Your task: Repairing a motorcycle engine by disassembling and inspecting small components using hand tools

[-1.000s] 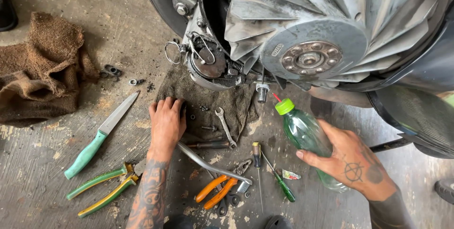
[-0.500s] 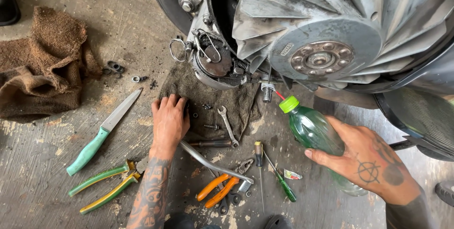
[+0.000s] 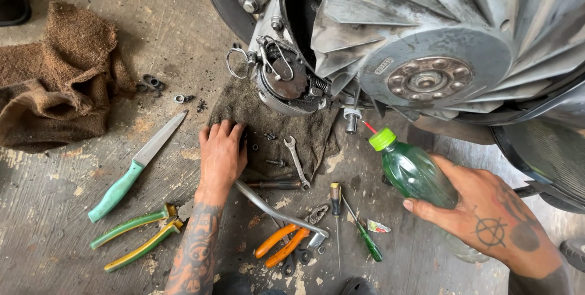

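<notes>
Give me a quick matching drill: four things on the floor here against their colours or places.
Things:
1. knife
2. bottle
3. wrench
4. sack

Descriptions:
A. held in the right hand
B. brown, crumpled at far left
C. lies on the dark rag beside the left hand
D. teal handle, bare blade

Pairs: 1-D, 2-A, 3-C, 4-B

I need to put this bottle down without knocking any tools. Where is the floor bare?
Bare concrete lies between the brown burlap sack and the green-handled knife, and again lower left, below the green-and-yellow pliers. It is crowded around the left hand on the dirty grey rag, and beside the green plastic bottle in the right hand, near the orange-handled pliers.
</notes>
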